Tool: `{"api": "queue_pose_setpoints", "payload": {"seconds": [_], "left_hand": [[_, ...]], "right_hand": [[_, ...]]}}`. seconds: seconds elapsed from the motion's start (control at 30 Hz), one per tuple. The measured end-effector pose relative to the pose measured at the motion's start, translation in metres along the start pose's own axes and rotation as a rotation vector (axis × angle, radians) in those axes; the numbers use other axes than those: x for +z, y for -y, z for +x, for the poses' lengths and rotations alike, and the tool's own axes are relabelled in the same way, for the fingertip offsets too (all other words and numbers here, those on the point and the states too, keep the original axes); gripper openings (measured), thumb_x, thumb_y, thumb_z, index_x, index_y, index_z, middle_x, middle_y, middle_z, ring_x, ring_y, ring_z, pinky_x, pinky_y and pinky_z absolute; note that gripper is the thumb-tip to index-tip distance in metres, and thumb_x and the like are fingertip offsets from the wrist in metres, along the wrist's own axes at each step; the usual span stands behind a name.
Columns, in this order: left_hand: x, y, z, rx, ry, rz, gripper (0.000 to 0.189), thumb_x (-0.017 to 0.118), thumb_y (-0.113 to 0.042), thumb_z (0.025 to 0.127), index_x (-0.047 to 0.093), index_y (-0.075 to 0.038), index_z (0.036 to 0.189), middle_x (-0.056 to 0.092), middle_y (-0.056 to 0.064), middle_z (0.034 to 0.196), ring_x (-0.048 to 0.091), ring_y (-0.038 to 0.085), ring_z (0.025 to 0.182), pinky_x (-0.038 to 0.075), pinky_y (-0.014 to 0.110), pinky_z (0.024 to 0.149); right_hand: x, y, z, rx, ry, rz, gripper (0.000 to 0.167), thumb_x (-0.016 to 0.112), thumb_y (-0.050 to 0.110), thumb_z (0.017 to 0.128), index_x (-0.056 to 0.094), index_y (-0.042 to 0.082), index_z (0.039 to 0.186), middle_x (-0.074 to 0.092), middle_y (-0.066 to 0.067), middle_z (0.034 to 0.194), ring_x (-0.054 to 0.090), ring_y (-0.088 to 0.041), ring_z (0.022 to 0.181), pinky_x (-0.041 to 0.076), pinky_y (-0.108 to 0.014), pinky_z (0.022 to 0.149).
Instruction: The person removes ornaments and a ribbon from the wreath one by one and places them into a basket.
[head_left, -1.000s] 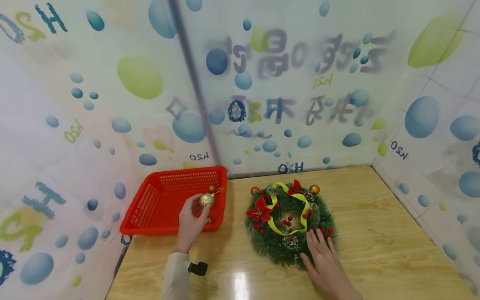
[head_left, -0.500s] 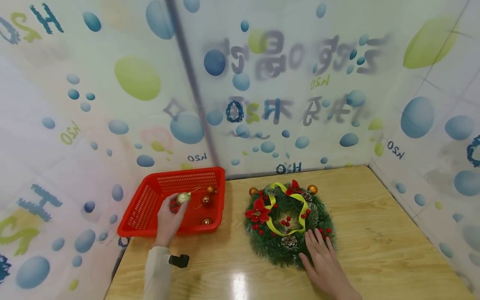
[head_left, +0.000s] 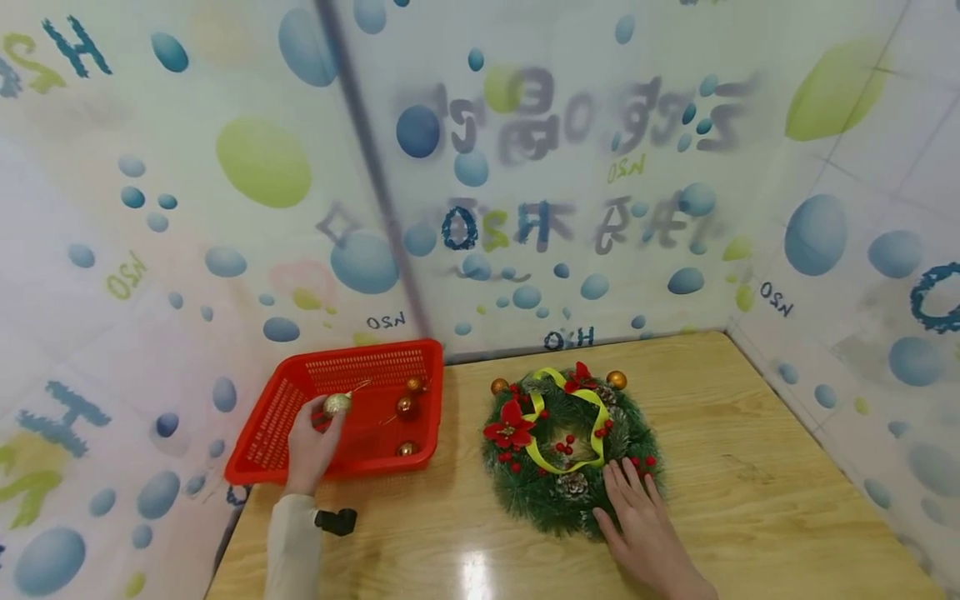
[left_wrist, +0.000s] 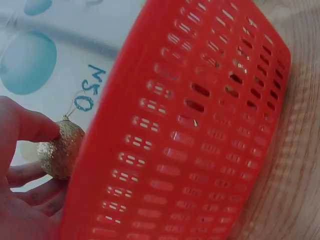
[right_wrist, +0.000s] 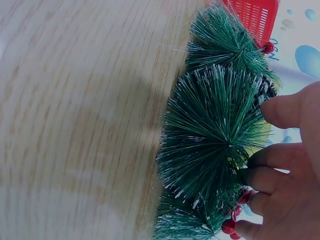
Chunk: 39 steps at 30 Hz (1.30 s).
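Observation:
A gold glitter bauble (head_left: 337,404) with a string loop is pinched between the thumb and fingers of my left hand (head_left: 309,446), over the red plastic basket (head_left: 258,417). In the left wrist view the bauble (left_wrist: 62,150) appears beside the basket's slotted wall (left_wrist: 175,145). My right hand (head_left: 645,525) rests with its fingers extended on the front right of a green wreath (head_left: 532,500). Red poinsettias, red berries, pine cones and a yellow ribbon (head_left: 542,461) decorate the wreath. In the right wrist view its frosted needles (right_wrist: 215,125) lie against my fingers (right_wrist: 272,157).
Several smaller, copper-coloured baubles (head_left: 406,406) lie at the right side inside the basket. Two orange baubles show at the wreath's far edge, one on the left (head_left: 499,386) and one on the right (head_left: 617,380). Printed walls (head_left: 495,317) enclose the wooden table (head_left: 720,417).
My left hand has moved left across the basket with the gold bauble, uncovering the copper-coloured baubles. My right hand stays on the wreath. The head view has shifted slightly.

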<state>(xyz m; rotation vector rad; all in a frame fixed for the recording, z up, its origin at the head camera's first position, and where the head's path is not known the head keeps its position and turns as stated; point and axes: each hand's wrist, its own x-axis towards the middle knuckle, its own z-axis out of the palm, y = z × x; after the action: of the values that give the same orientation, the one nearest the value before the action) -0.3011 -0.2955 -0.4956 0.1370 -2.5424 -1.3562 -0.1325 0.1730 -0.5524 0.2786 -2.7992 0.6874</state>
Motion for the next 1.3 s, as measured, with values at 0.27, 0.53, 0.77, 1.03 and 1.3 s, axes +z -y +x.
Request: {"api": "queue_pose_setpoints", "payload": {"seconds": [0.27, 0.53, 0.77, 1.03, 1.3], "left_hand": [[-0.001, 0.001, -0.002, -0.052, -0.006, -0.017, 0.058, 0.054, -0.022, 0.105, 0.032, 0.003, 0.152, 0.039, 0.029, 0.149, 0.039, 0.044, 0.140, 0.035, 0.060, 0.116], [0.008, -0.007, -0.006, -0.008, 0.034, -0.032, 0.052, 0.054, -0.021, 0.105, 0.038, -0.001, 0.150, 0.043, 0.026, 0.149, 0.044, 0.044, 0.138, 0.041, 0.059, 0.113], [0.031, -0.024, -0.020, 0.070, 0.036, -0.070, 0.047, 0.055, -0.019, 0.105, 0.042, -0.002, 0.147, 0.047, 0.023, 0.147, 0.048, 0.040, 0.136, 0.044, 0.058, 0.111], [0.070, -0.060, -0.046, 0.205, 0.103, -0.123, 0.044, 0.060, -0.010, 0.102, 0.048, -0.002, 0.143, 0.054, 0.018, 0.143, 0.053, 0.037, 0.133, 0.046, 0.054, 0.111], [0.113, -0.083, -0.067, 0.414, 0.170, -0.140, 0.041, 0.064, 0.000, 0.097, 0.054, 0.007, 0.135, 0.063, 0.025, 0.128, 0.064, 0.042, 0.116, 0.055, 0.054, 0.098]], "right_hand": [[0.001, 0.001, -0.001, -0.007, -0.019, -0.002, 0.060, 0.068, 0.024, 0.097, 0.050, -0.007, 0.145, 0.050, -0.028, 0.148, 0.039, -0.047, 0.144, 0.032, -0.072, 0.110], [0.000, 0.001, -0.001, -0.009, -0.019, 0.000, 0.060, 0.068, 0.024, 0.097, 0.049, -0.007, 0.145, 0.049, -0.028, 0.149, 0.038, -0.048, 0.144, 0.033, -0.073, 0.110], [0.001, 0.001, -0.001, -0.030, -0.045, -0.017, 0.060, 0.070, 0.023, 0.096, 0.050, -0.007, 0.144, 0.051, -0.028, 0.148, 0.040, -0.047, 0.143, 0.034, -0.072, 0.109], [0.001, 0.002, -0.003, -0.068, -0.085, -0.046, 0.062, 0.072, 0.023, 0.094, 0.050, -0.007, 0.144, 0.051, -0.027, 0.148, 0.042, -0.049, 0.140, 0.038, -0.071, 0.106], [-0.005, 0.010, -0.010, -0.060, -0.064, -0.012, 0.064, 0.070, 0.025, 0.096, 0.048, -0.007, 0.146, 0.047, -0.028, 0.151, 0.039, -0.051, 0.141, 0.037, -0.073, 0.106]]}}
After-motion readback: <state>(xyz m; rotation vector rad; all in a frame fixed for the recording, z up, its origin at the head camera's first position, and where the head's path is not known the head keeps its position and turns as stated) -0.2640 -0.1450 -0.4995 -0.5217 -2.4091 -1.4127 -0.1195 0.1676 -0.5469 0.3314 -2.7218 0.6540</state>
